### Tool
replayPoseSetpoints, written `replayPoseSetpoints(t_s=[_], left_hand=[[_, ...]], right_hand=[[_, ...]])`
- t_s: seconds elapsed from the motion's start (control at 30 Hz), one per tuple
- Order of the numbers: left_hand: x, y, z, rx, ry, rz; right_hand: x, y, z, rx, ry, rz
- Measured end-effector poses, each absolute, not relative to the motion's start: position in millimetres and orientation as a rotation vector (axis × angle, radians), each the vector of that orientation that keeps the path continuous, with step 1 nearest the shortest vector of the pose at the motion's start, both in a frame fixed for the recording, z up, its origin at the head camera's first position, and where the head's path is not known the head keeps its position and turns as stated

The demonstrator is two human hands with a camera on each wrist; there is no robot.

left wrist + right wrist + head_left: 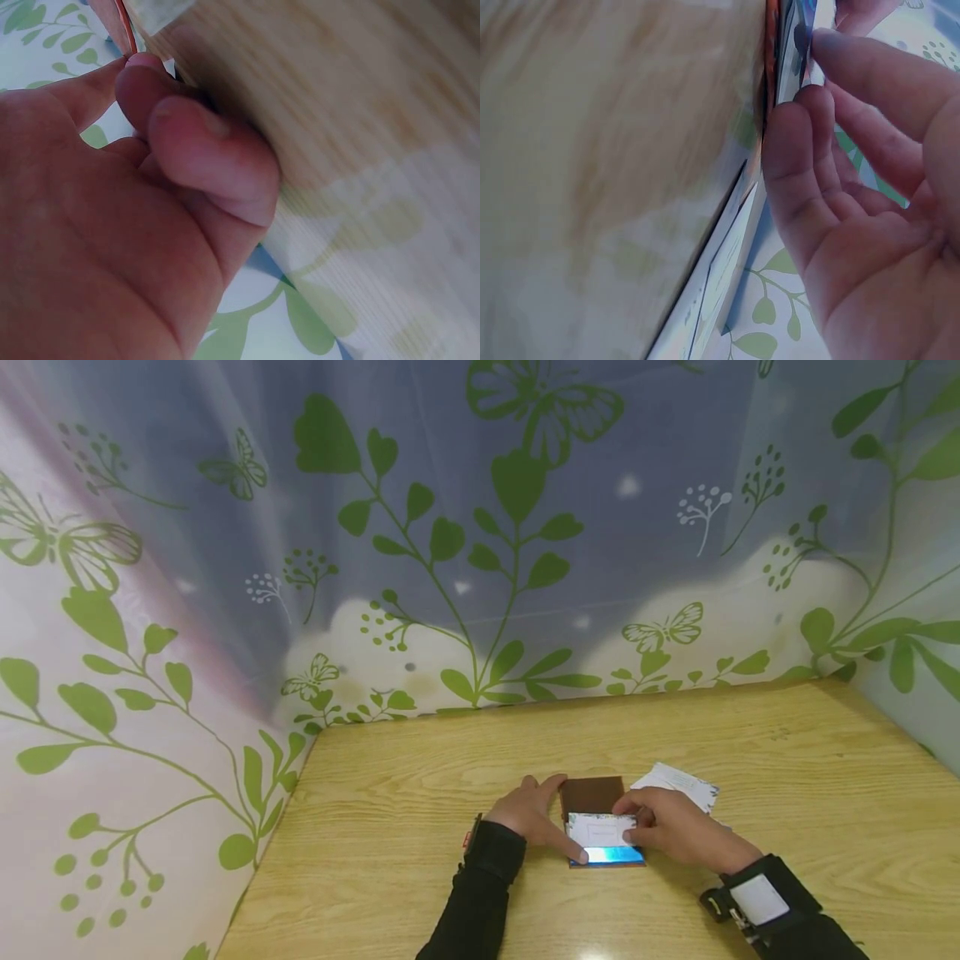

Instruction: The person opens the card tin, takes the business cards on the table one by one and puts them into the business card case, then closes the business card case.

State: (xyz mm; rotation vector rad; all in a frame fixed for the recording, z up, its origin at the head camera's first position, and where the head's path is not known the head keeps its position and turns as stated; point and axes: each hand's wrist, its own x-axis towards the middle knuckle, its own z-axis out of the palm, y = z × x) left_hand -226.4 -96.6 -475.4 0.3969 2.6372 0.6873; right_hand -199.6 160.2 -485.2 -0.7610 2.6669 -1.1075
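A brown card holder point(592, 793) lies unfolded on the wooden table. Across its lower half is a white card point(600, 831) with a floral edge, above a shiny blue strip point(615, 855). My left hand point(525, 814) holds the holder's left side, thumb on the lower left corner and a finger by the upper left one. In the left wrist view its fingers point(217, 161) curl against the holder's edge. The card's right edge is pinched between thumb and fingers of my right hand point(675, 827). Seen edge-on in the right wrist view, the card point(817, 71) stands slightly off the holder.
More white printed cards point(686, 783) lie loosely overlapped beside the holder, partly under my right hand. The wooden table point(390, 827) meets a hanging cloth point(480, 568) with leaves and butterflies at the back and sides.
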Motion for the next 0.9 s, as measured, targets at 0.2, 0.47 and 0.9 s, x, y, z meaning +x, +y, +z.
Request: replayPoseSetpoints(t_s=[0.2,0.47,0.9], left_hand=[[-227.5,-96.6,-475.9,0.389,2.631,0.684],[-227.3,-96.3,-476.7,0.388,2.624,0.677],[-227.2,-98.0,-477.5,0.407,2.62,0.699]], right_hand=[[-199.8,159.7,-487.5,-0.791,2.609,-1.158],[-201.3,161.5,-491.2,-0.852,2.605,-1.138],[-198.7,165.4,-487.1,-0.602,2.983,-1.002]])
